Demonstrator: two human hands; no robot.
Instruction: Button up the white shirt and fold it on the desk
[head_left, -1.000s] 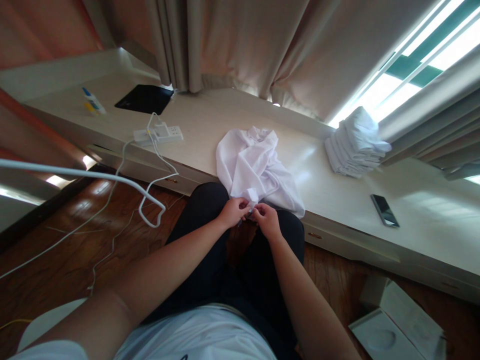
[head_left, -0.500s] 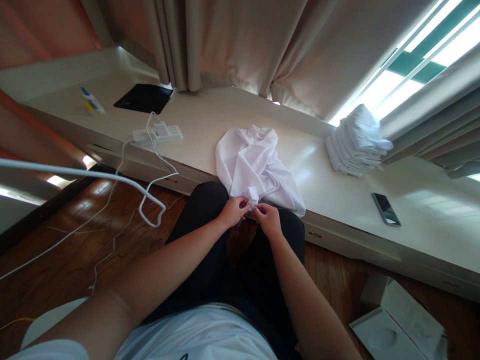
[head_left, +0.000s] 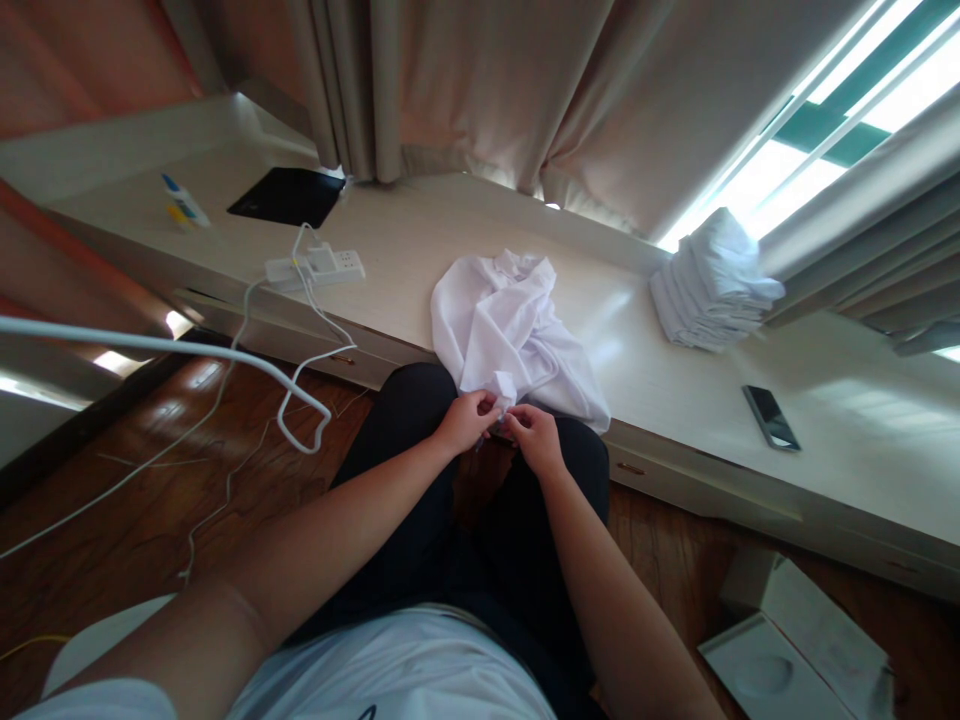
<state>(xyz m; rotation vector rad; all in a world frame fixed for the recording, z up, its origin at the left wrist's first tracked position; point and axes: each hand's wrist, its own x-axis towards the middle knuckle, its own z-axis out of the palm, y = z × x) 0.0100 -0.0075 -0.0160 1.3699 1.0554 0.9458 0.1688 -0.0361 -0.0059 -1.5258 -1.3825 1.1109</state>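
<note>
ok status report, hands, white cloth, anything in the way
Left hand and right hand pinched at near end of white cloth. Cloth rumpled, over edge of desk. Nothing seen blocking; phone and folded stack apart, off right.

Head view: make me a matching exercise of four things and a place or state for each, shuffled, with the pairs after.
Things
1. loose white cloth
2. white fabric pile
3. phone
4. power strip

Places and states
A. dark, lying flat on the pale counter
B. near end at the fingers of the left hand and right hand
C. white, with a cable running from it
D. layered, in front of the window

Pairs: 1-B, 2-D, 3-A, 4-C
</note>
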